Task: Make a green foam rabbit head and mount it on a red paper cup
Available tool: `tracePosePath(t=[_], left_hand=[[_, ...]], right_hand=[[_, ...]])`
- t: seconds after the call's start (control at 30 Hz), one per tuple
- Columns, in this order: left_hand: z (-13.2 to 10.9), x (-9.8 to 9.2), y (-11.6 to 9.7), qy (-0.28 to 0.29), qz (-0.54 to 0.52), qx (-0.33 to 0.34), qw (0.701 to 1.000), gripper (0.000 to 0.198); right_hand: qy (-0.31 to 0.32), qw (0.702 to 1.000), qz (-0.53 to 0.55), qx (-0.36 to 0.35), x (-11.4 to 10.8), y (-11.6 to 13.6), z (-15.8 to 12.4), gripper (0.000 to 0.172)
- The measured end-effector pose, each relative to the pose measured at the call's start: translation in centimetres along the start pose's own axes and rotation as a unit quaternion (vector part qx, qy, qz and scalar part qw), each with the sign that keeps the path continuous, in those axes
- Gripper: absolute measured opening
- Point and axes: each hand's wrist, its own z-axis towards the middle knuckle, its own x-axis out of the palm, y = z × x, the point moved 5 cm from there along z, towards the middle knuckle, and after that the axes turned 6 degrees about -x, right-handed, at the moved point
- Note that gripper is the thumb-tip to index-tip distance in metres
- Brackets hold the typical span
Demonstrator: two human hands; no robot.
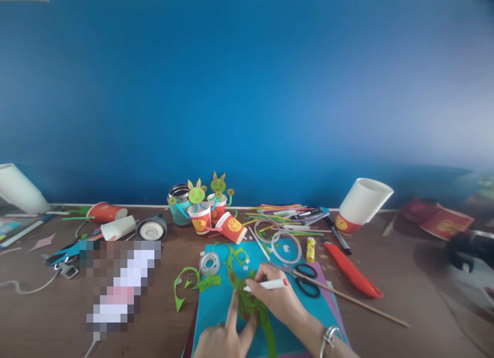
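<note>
1. The blue wall (pixel 247 90) fills the upper frame.
2. Below it, the brown worktop (pixel 165 291) spans the full width.
3. A blue sheet (pixel 210 317) lies at lower centre, with purple showing beyond its right edge.
4. The right hand (pixel 276 296), with a silver bangle at the wrist, comes in from the bottom, right of centre; its grip is closed around a white marker, the tip down at the green paper.
5. The left hand (pixel 226 337), at bottom centre, has its grip open, index finger and thumb spread with their tips on the green paper, pinching nothing.
6. The green paper (pixel 249 302), drawn with brown outlines, lies on the blue sheet at lower centre, partly hidden by both hands.
7. A tall white-and-red cup (pixel 360 209) leans at centre right.
8. Black-handled scissors (pixel 295 272) lie just right of the right hand.
9. The white marker (pixel 272 284) slants nearly level, its red end rightward.
10. A tape roll (pixel 203 264) lies near the sheet's upper-left corner.
11. A yellow glue stick (pixel 311 250) lies near its upper-right corner.
</note>
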Motion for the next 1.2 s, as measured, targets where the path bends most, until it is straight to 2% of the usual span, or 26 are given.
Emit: tracePosePath(t=[0.57, 1.2], left_hand=[[-0.03, 0.28, 0.01, -0.021, -0.008, 0.003, 1.0, 0.043], [-0.03, 0.18, -0.02, -0.014, -0.005, 0.003, 1.0, 0.044]], right_hand=[[-0.009, 1.0, -0.017, -0.006, -0.17, -0.29, -0.04, 0.023], [-0.016, 1.0, -0.023, 0.0, -0.19, -0.24, 0.01, 0.024]])
